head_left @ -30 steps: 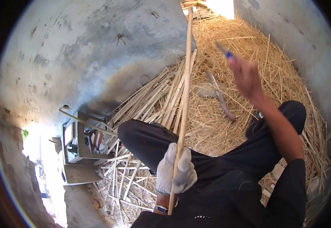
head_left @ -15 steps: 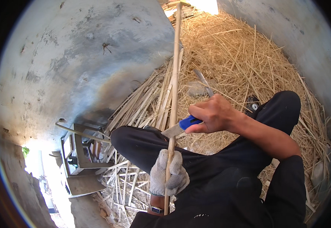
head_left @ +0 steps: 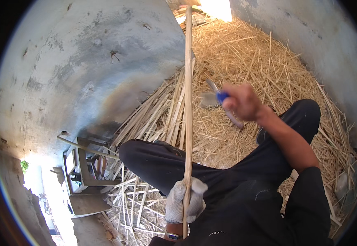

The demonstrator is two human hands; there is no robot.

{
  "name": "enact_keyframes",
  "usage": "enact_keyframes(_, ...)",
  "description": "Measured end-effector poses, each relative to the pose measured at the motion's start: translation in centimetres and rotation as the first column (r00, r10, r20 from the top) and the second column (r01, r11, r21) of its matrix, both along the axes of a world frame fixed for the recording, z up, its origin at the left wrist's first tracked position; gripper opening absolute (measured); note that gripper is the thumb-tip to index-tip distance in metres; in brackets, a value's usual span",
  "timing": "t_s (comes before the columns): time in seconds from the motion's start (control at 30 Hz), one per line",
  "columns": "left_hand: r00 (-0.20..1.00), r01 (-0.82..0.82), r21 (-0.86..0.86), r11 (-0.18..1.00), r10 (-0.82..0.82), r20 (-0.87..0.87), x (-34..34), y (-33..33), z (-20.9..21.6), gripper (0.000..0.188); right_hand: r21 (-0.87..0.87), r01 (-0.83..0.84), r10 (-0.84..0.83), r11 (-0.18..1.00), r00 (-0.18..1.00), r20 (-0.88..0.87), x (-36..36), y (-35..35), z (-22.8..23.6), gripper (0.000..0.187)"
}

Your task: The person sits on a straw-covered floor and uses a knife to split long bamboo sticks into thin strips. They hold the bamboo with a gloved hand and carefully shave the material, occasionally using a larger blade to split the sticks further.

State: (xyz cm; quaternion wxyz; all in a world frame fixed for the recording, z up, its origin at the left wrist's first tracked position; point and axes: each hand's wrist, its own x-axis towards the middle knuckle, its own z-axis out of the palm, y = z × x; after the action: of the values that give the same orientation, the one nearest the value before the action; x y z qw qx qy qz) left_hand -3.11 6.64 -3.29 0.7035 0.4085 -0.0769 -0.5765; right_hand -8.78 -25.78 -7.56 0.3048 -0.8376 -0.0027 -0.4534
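My left hand (head_left: 196,205), in a pale knitted glove, is closed around the lower part of a long bamboo strip (head_left: 188,94). The strip stretches from near my body toward the far end of the room. To its right, apart from it, my right hand (head_left: 244,102) is bare and closed on a knife with a blue handle (head_left: 222,96). Its broad blade (head_left: 208,99) points left and is smeared by motion. Beneath that hand, a tool with a metal end (head_left: 212,85) and a brownish handle (head_left: 234,119) lies on the straw, partly hidden.
Thin shavings (head_left: 252,53) heap up ahead and to the right. Split strips (head_left: 145,117) lie along the left wall (head_left: 92,53). A box-like wooden frame (head_left: 90,180) stands at left, with a stick (head_left: 90,146) across it. My bent legs (head_left: 152,160) flank the work.
My right hand has lifted the knife off the strip and moved away, up and to the right. My left hand, holding the strip, has shifted slightly toward my body.
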Motion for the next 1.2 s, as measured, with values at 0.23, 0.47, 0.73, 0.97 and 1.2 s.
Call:
enact_keyframes(0.23,0.979,0.048,0.101,0.994,-0.067,0.193,0.0,-1.3,2.0,0.046,-0.155,-0.099,0.079,0.983,0.988,-0.13,-0.1,3.5,0.7,0.06)
enact_keyframes(0.47,0.997,0.073,-0.067,0.995,-0.074,-0.013,0.0,-1.2,0.4,0.039,-0.276,-0.008,-0.038,0.961,0.986,-0.16,0.3,2.7,0.1,0.059)
enact_keyframes(0.73,0.99,0.006,-0.122,0.992,-0.022,-0.136,0.3,-1.2,0.1,0.036,-0.287,0.157,-0.189,0.945,0.978,-0.087,2.4,0.4,-1.2,0.061)
enact_keyframes(0.97,0.986,0.039,-0.096,0.995,-0.054,-0.16,-0.2,-1.5,0.5,0.038,-0.264,0.489,-0.492,0.832,0.869,0.058,2.6,-4.7,-1.3,0.059)
enact_keyframes(1.2,0.979,0.201,0.139,0.97,-0.203,0.003,-1.3,1.1,0.9,0.038,0.024,0.797,-0.772,0.604,0.592,-0.233,0.5,-12.2,-0.8,0.06)
